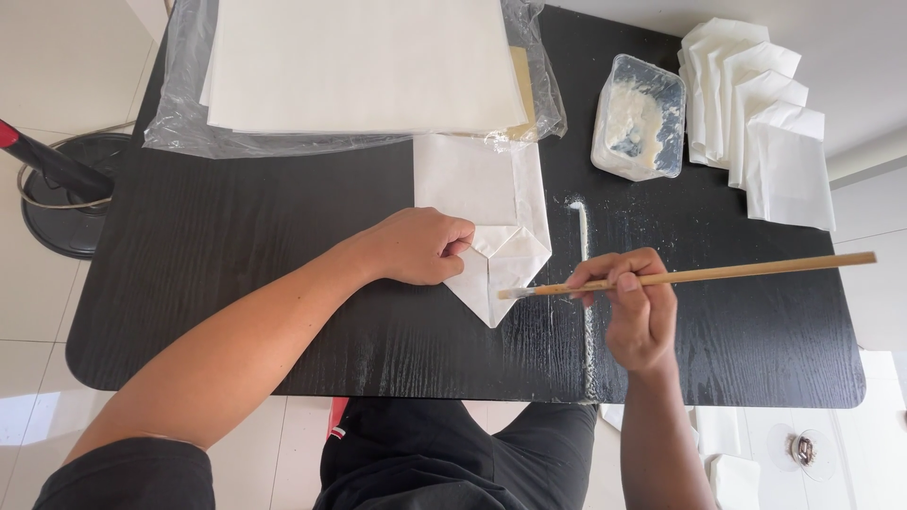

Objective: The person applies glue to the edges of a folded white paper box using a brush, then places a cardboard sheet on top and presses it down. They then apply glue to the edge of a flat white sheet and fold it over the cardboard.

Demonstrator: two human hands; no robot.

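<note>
Left hand presses the folded paper bag mid-tabletop; right hand grips a brush. A plastic tub near the far edge holds white paste.

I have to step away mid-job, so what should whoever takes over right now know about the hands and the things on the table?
Left hand: fingers press the folded white paper flat on the black table.
Right hand: holds the wooden brush, bristles at the paper's folded point.
Paste tub stands at the far right; finished folded pieces lie beside it; the flat sheet stack lies in plastic at the far edge.
Done: paper folded to a point.
Left: likely pasting the flaps.
</note>
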